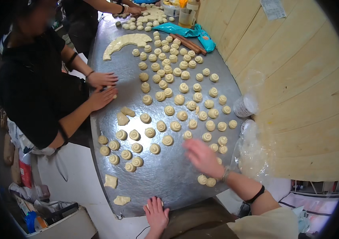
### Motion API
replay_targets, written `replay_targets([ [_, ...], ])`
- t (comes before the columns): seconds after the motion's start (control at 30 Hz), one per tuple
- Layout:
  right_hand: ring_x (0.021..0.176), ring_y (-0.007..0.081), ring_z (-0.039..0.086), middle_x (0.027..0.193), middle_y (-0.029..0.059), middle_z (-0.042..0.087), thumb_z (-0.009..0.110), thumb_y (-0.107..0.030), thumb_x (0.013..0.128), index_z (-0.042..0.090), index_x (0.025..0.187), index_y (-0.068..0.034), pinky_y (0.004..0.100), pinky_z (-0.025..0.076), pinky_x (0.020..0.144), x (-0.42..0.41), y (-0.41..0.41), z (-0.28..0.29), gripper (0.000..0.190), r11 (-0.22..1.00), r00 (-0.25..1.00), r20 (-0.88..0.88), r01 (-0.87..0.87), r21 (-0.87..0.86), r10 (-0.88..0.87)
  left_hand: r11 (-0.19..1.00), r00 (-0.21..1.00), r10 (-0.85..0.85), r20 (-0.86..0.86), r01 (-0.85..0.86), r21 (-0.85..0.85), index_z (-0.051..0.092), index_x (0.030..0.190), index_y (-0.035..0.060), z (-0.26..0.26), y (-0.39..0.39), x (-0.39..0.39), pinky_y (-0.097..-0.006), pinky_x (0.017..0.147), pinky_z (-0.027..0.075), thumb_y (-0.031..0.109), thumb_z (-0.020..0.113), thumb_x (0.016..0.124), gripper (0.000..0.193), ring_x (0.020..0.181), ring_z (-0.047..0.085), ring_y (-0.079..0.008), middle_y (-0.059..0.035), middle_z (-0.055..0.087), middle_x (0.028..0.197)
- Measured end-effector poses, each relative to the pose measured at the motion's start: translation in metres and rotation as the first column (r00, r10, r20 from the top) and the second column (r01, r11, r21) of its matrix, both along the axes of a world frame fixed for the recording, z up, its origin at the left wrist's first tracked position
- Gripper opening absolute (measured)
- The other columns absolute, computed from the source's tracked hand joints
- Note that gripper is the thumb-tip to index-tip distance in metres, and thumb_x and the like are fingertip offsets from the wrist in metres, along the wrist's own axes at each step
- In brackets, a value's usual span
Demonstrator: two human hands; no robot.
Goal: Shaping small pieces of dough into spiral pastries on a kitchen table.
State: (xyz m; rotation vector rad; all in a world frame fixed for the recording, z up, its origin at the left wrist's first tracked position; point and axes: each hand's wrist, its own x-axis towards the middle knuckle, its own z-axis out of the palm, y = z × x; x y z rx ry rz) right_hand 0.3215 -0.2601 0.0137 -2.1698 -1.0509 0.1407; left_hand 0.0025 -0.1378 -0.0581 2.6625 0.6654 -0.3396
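Note:
My left hand (157, 210) lies palm down at the table's near edge, over a small piece of dough that shows only at its sides. Blurred, my right hand (201, 155) reaches over the metal table (169, 173) with its fingers extended. Just past those fingertips sits a spiral dough roll (187, 135); I see nothing held, though the palm is hidden. Two more dough rolls (206, 180) rest below my right wrist. To the left of my left hand lie a flat dough scrap (122, 200) and a squarish dough piece (110, 181).
Many spiral rolls (179, 99) cover the tabletop. At the left edge, a co-worker's hands (103, 89) press on dough. Farther back are a dough strip (126, 41), wooden rolling pins (189, 44) and a blue bag (175, 30). Plastic wrapping (251, 152) and a tub (245, 106) line the wall.

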Motion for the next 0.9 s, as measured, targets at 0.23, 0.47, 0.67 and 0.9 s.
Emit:
replay_targets([
  [0.23,0.141,0.0343,0.045,0.151,0.016,0.051,0.067,-0.023,0.091,0.054,0.141,-0.001,0.0456,0.039,0.115,-0.12,0.132,-0.029,0.057,0.906,0.943,-0.008,-0.316,0.281,0.332,0.948,0.992,0.012,0.124,-0.051,0.316,0.045,0.153,0.0103,0.007,0.083,0.142,-0.0693,0.119,0.01,0.044,0.051,0.098,0.064,0.153,0.02,-0.0442,-0.0191,0.033,0.161],
  [0.47,0.154,0.0351,0.024,0.164,0.0221,0.03,0.052,-0.034,0.098,0.03,0.157,0.004,0.0497,0.018,0.126,-0.215,0.016,-0.064,0.073,0.84,0.883,-0.24,-0.462,-0.285,0.404,0.997,0.992,0.076,0.099,-0.076,-0.002,0.043,0.154,0.0092,-0.027,-0.007,-0.013,-0.0714,0.119,0.006,0.043,0.05,0.099,0.065,0.152,0.016,-0.0505,-0.0232,0.026,0.164],
  [0.67,0.144,0.0462,0.036,0.156,0.0197,0.044,0.055,-0.048,0.096,0.043,0.151,-0.003,0.055,0.022,0.123,-0.122,0.143,-0.066,0.073,0.943,0.963,0.269,0.104,-0.315,-0.016,0.874,0.888,0.375,0.268,-0.434,0.216,0.045,0.151,0.0052,0.006,0.092,0.1,-0.0798,0.113,0.003,0.038,0.057,0.096,0.065,0.151,0.011,-0.055,-0.0272,0.024,0.164],
  [0.9,0.151,0.0377,0.031,0.158,0.0216,0.041,0.055,-0.057,0.095,0.044,0.152,-0.008,0.0509,0.023,0.123,-0.205,0.028,-0.07,0.076,0.804,0.89,-0.044,-0.431,-0.409,0.455,0.994,0.989,0.096,0.111,-0.09,-0.054,0.054,0.148,0.0219,-0.01,0.038,-0.034,-0.0701,0.118,0.018,0.038,0.06,0.096,0.054,0.149,0.02,-0.0553,-0.0301,0.029,0.16],
])
